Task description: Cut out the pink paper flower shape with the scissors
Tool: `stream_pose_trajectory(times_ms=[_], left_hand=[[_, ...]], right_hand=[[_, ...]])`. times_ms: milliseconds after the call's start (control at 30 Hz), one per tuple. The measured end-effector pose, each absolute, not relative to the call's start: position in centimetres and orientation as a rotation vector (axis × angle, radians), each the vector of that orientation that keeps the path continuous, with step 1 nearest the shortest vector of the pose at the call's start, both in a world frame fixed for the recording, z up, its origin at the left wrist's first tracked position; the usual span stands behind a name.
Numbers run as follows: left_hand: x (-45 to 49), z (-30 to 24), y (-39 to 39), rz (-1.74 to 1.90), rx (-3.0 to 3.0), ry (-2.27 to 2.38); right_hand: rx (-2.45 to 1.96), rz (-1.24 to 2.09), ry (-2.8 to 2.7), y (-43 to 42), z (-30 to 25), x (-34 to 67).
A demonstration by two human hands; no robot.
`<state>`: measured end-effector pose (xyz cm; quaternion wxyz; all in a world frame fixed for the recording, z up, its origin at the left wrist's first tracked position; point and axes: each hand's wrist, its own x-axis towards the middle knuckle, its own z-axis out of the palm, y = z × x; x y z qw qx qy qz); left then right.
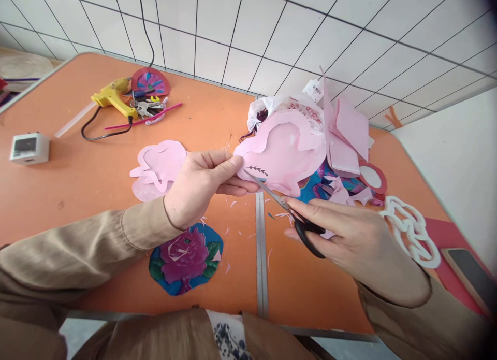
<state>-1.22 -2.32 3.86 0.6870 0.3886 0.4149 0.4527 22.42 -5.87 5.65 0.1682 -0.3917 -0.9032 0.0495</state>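
My left hand (202, 186) pinches the left edge of a pink foam cut-out (287, 150) and holds it above the orange table (85, 178). My right hand (349, 235) grips black-handled scissors (287, 212), whose blades reach up to the lower left edge of the pink cut-out. A second pink cut-out (157, 168) lies flat on the table behind my left wrist. A blue piece with a purple flower (186, 259) lies below my left hand. Small pink scraps are scattered on the table between my hands.
A yellow glue gun (112, 98) with a black cord, keys (145, 109) and a red fan-shaped piece (150, 82) lie at the back left. A small white box (29, 147) sits far left. Pink sheets (347, 134), a white bag and a white foam chain shape (409, 230) crowd the right.
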Motion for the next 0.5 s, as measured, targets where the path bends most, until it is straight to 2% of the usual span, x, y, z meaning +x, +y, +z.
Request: stream_pose_trajectory(times_ms=[300, 500], left_hand=[[-1.28, 3.75, -2.34, 1.026, 0.867, 0.918], [-1.20, 3.92, -2.29, 1.027, 0.845, 0.915]], right_hand=[[-1.141, 0.221, -2.539, -5.84, 5.93, 22.25], [-1.269, 0.588, -2.515, -5.47, 6.42, 22.53]])
